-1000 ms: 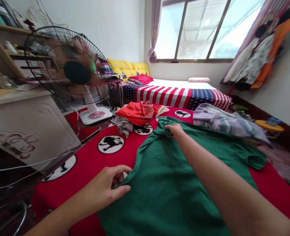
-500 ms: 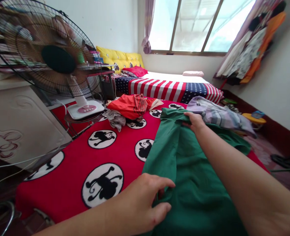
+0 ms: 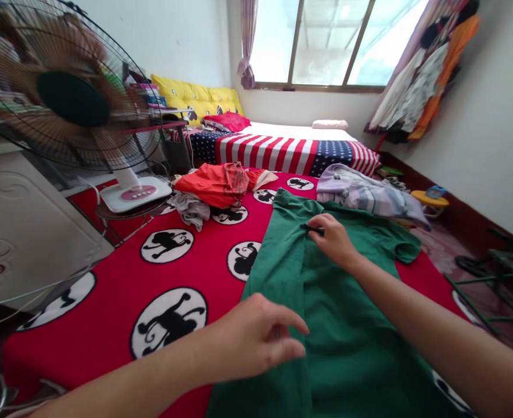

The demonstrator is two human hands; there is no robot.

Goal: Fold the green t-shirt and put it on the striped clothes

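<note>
A green short-sleeved shirt lies spread on the red blanket, its left side folded over in a long strip. My right hand pinches a bit of the shirt near the top of that strip, where a small dark crease shows at the fingertips. Over the strip's lower part is my left hand, thumb and forefinger apart with no cloth between them. One sleeve stretches out to the right, beyond my right hand.
The red blanket carries monkey prints. Behind the shirt lie folded lilac plaid cloth and an orange-red clothes heap. A fan stands at left on a stool. A bed is at the back.
My right hand has come from the shirt's top edge down toward me. My left hand has come off the fold. The view has shifted, and more of the right sleeve shows.
</note>
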